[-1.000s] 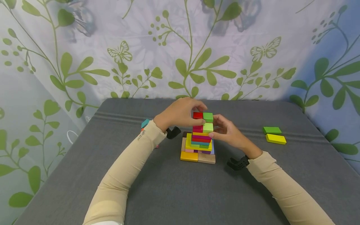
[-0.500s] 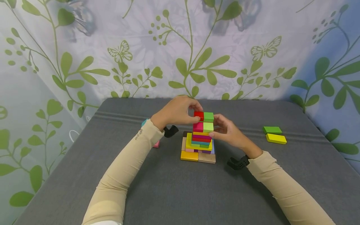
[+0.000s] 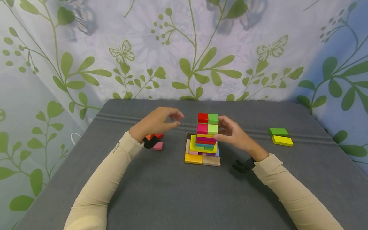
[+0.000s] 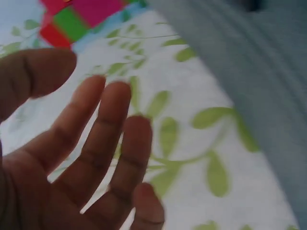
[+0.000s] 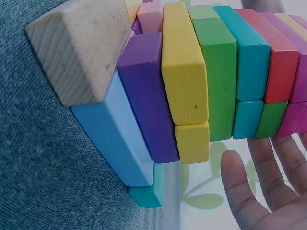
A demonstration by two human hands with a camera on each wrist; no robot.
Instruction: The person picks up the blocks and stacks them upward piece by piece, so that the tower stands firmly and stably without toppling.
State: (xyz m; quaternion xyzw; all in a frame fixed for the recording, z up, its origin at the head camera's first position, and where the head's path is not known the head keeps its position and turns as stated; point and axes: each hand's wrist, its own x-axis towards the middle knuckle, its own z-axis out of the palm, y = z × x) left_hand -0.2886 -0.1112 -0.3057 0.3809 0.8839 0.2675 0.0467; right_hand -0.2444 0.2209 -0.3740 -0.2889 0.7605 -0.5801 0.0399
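Observation:
A tower of coloured wooden blocks [image 3: 203,140] stands on the grey cloth, with a wide base of flat blocks. On top lie a red block [image 3: 203,118] and a green block [image 3: 213,118], side by side. My left hand [image 3: 161,120] is in the air left of the tower, holding nothing, its fingers loosely bent and apart in the left wrist view. My right hand [image 3: 234,135] is at the tower's right side, thumb tip at the front edge and fingers along the side. In the right wrist view its fingertips meet the side of the upper layers, partly out of frame.
At the right lie a green block [image 3: 278,132] and a yellow block [image 3: 282,141]. A pink block [image 3: 158,146] and a red-orange block [image 3: 158,135] lie under my left wrist, partly hidden. A leaf-patterned curtain [image 3: 161,57] hangs behind the table.
My left hand has let go of the red block on top and moved left, away from the tower, uncovering the blocks at the left. The right hand stays where it was.

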